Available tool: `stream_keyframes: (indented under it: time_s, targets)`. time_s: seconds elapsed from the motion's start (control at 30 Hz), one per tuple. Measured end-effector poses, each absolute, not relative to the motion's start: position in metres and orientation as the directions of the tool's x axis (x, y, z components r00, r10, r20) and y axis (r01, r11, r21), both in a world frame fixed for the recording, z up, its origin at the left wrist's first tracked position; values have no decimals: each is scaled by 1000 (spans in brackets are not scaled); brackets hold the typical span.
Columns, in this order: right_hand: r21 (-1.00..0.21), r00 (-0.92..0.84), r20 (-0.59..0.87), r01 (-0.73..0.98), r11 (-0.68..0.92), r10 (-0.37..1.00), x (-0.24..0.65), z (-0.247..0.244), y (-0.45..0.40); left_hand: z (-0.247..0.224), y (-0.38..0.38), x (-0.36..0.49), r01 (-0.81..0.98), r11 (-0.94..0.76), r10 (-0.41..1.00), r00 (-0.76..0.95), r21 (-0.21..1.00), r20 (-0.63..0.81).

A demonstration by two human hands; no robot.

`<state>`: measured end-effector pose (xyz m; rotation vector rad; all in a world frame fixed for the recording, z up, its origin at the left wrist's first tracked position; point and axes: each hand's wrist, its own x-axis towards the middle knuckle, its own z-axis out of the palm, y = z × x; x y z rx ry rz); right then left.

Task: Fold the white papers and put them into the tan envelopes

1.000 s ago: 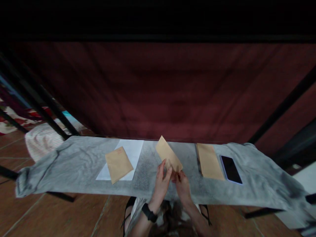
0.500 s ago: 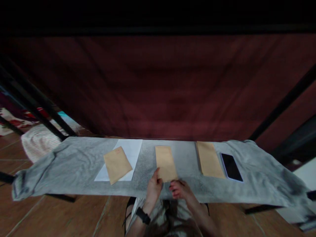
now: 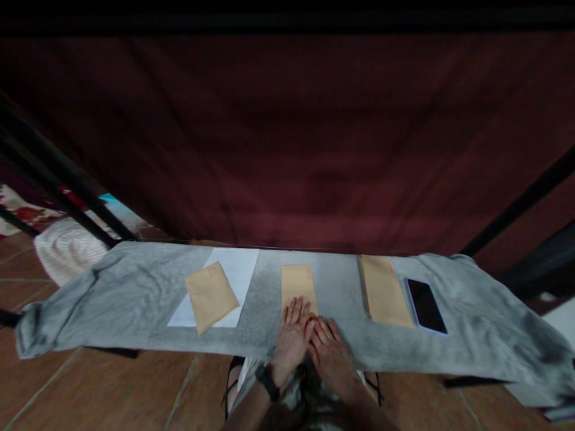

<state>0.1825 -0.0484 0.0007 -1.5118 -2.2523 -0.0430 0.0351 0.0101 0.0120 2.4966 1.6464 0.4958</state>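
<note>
A brown paper envelope (image 3: 297, 281) lies on the grey cloth in front of me, its near half covered by my hands. My left hand (image 3: 291, 338) rests palm down on it with the fingers stretched out. Beside it, my right hand (image 3: 330, 350) is also laid flat, fingers extended, at the envelope's near right corner. The hands touch or nearly touch each other. To the left, another brown envelope (image 3: 212, 297) with a small red mark lies askew on a white sheet of paper (image 3: 242, 272). A stack of brown envelopes (image 3: 386, 291) is on the right.
A phone (image 3: 426, 306) with a dark screen lies right of the stack. Wrinkled grey cloth (image 3: 126, 299) covers the long narrow surface. A dark red curtain (image 3: 287, 149) hangs behind it, with black metal bars (image 3: 516, 200) at the sides. Tiled floor (image 3: 144, 389) shows below.
My left hand has let go of the envelope's left edge and moved onto its top, fingers flattened. My right hand has uncurled and now lies flat at its near edge.
</note>
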Motion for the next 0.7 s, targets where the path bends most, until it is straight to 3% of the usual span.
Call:
stream_keyframes:
  time_s: [0.23, 0.57, 0.7]
  targets:
    - [-218, -300, 393, 888, 405, 869, 181, 6, -46, 9, 84, 60, 881, -438, 899, 432, 177, 74]
    - [-206, -248, 567, 880, 427, 785, 180, 4, -47, 11, 153, 75, 905, -375, 927, 362, 201, 99]
    - [-218, -262, 501, 884, 413, 825, 181, 6, -47, 9, 142, 68, 886, -421, 907, 407, 194, 109]
